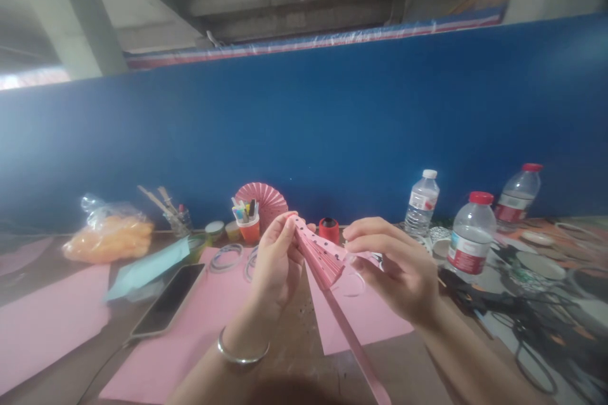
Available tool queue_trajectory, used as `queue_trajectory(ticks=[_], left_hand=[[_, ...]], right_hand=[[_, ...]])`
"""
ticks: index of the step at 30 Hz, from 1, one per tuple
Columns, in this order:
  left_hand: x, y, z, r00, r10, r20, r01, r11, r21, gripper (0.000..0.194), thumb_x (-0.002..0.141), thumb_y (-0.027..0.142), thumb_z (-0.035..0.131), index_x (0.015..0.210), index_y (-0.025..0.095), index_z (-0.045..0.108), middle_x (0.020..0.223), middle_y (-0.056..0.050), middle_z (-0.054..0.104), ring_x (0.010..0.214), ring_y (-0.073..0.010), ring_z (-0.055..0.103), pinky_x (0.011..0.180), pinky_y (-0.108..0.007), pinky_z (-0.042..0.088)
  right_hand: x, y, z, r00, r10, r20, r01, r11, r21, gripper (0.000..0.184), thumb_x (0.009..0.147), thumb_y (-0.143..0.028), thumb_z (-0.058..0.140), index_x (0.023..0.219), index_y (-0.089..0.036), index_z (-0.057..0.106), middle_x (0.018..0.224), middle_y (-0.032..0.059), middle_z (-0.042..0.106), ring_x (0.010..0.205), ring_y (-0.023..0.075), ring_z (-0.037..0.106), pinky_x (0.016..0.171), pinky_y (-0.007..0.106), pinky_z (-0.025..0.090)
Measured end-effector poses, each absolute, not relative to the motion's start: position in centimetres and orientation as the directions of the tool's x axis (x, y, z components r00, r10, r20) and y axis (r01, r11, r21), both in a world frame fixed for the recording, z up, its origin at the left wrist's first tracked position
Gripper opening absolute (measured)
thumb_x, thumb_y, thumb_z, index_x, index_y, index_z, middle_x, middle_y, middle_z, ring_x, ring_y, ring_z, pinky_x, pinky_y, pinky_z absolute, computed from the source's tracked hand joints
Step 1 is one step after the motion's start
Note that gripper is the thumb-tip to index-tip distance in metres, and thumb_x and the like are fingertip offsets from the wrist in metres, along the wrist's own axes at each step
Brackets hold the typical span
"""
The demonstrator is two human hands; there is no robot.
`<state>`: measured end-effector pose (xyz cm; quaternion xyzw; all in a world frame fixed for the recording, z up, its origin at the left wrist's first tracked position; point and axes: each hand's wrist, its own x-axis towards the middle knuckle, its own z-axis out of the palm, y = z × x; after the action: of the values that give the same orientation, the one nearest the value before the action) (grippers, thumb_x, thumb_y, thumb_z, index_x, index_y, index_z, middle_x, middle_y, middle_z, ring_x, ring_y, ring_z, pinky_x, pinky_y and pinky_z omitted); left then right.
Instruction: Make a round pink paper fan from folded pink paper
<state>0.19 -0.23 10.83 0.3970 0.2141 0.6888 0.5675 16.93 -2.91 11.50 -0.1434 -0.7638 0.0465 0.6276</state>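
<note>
My left hand [278, 259] is closed around the narrow end of a pleated pink paper fan [325, 262] with dark polka dots, held up above the table. At the fan's wider end, the curled fingertips of my right hand [394, 266] pinch the edge of its top fold. A long pink paper strip [354, 338] runs from under the fan down toward me. Beneath the hands lies a sheet of pink paper [332, 329]. Behind them, an opened round pink pleated fan [266, 199] stands against the blue panel.
To the left are a phone [171, 300], pink sheets [52, 323], tape rolls [225, 258], a bag of orange material [109, 237] and a cup of pens [247, 226]. On the right stand plastic bottles [471, 237] beside tangled black cables [527, 329]. A blue panel [304, 120] closes off the back.
</note>
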Motion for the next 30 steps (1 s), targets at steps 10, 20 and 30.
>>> queue_trajectory(ticks=[10,20,30], left_hand=[[-0.24,-0.50,11.30,-0.013,0.935,0.354,-0.603,-0.290,0.743,0.009,0.080,0.022,0.056,0.087,0.017,0.056,0.076,0.001,0.058,0.068,-0.0077,0.059,0.056,-0.014,0.047],[-0.16,-0.70,11.46,0.010,0.923,0.386,-0.579,-0.309,0.754,0.010,0.080,0.022,0.056,0.089,0.017,0.056,0.078,0.000,0.056,0.070,-0.0088,0.060,0.058,-0.016,0.048],[-0.11,-0.84,11.53,0.010,0.914,0.405,-0.561,-0.330,0.759,0.010,0.080,0.021,0.056,0.090,0.018,0.056,0.079,0.001,0.055,0.068,-0.0076,0.059,0.059,-0.015,0.048]], right_hand=[[17.54,-2.73,11.79,-0.324,0.545,0.773,0.108,0.833,-0.542,0.007,0.076,-0.014,0.059,0.074,-0.020,0.059,0.088,0.0023,0.059,0.086,0.0153,0.056,0.075,0.032,0.045],[17.43,-2.77,11.92,-0.432,0.722,0.540,0.025,0.609,-0.793,0.009,0.075,-0.018,0.061,0.070,-0.019,0.053,0.084,0.0016,0.057,0.084,0.0154,0.053,0.071,0.029,0.041],[17.18,-2.97,12.14,-0.510,0.792,0.336,-0.032,0.373,-0.927,0.017,0.074,-0.021,0.063,0.084,-0.020,0.049,0.086,0.0001,0.054,0.075,0.0117,0.051,0.061,0.023,0.040]])
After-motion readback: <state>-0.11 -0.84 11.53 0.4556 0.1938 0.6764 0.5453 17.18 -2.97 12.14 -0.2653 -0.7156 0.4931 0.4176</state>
